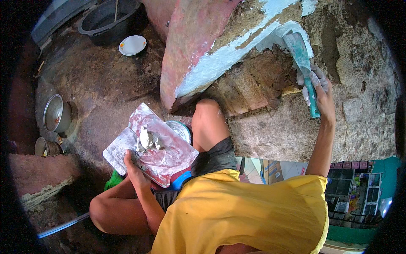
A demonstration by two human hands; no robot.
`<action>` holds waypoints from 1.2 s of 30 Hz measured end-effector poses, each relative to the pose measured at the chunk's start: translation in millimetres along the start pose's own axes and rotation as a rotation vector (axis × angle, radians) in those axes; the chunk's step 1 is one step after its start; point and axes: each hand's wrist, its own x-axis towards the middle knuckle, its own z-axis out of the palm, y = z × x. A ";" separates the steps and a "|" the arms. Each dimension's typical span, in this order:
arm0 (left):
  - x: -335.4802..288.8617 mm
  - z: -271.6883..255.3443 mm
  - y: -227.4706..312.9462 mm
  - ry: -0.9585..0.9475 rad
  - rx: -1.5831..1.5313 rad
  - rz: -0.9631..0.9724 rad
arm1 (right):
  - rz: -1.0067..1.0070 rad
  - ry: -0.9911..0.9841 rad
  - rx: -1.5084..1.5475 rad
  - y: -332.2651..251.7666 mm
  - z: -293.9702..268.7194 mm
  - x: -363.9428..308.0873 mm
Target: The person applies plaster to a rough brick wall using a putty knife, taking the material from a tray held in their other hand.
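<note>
Right hand (pixel 316 84) clenched on teal scraper (pixel 303 59) at 2 o'clock against plastered wall (pixel 237 51), left hand (pixel 134 167) grasping putty-laden board (pixel 169 154) at 7 o'clock.

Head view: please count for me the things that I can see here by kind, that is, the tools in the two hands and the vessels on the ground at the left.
Putty knife in the right hand: 1
Flat board with white putty in the left hand: 1
Black tub: 1
White plate: 1
Metal pots: 2
Total: 6
</note>
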 end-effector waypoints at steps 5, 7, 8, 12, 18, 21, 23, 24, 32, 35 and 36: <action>-0.4 -0.8 0.3 -0.010 0.032 0.027 | -0.020 -0.022 -0.016 -1.4 -9.7 11.7; 0.8 -2.7 -1.6 0.011 0.042 0.034 | -0.052 -0.016 0.013 -9.4 -7.9 12.6; 1.6 -3.8 -2.7 0.021 0.045 0.044 | -0.054 -0.011 -0.002 -12.6 -8.6 12.7; 0.6 -5.2 -3.2 0.031 0.048 0.064 | -0.005 0.025 -0.128 -21.8 -13.9 8.4; -1.2 -3.3 2.2 -0.010 -0.002 -0.010 | -0.075 0.051 -0.296 -2.8 -24.2 6.8; -2.2 -0.4 4.0 0.011 0.053 -0.006 | -0.130 0.071 -0.460 9.3 -29.1 7.0; -2.3 -0.2 3.6 0.017 0.072 0.014 | -0.089 0.110 -0.435 17.9 -30.6 6.7; -2.3 -0.7 2.7 0.010 0.064 0.022 | -0.068 0.129 -0.422 19.7 -30.4 6.3; 8.3 -15.9 -5.9 -0.030 0.010 -0.002 | -0.020 0.173 -0.406 -5.8 -13.7 -32.0; 1.4 -5.9 1.5 -0.029 0.039 -0.021 | -0.144 0.153 -0.490 -8.5 -8.7 -28.5; -0.8 -2.4 3.6 -0.018 0.049 -0.026 | -0.172 0.147 -0.532 -10.5 -4.7 -24.7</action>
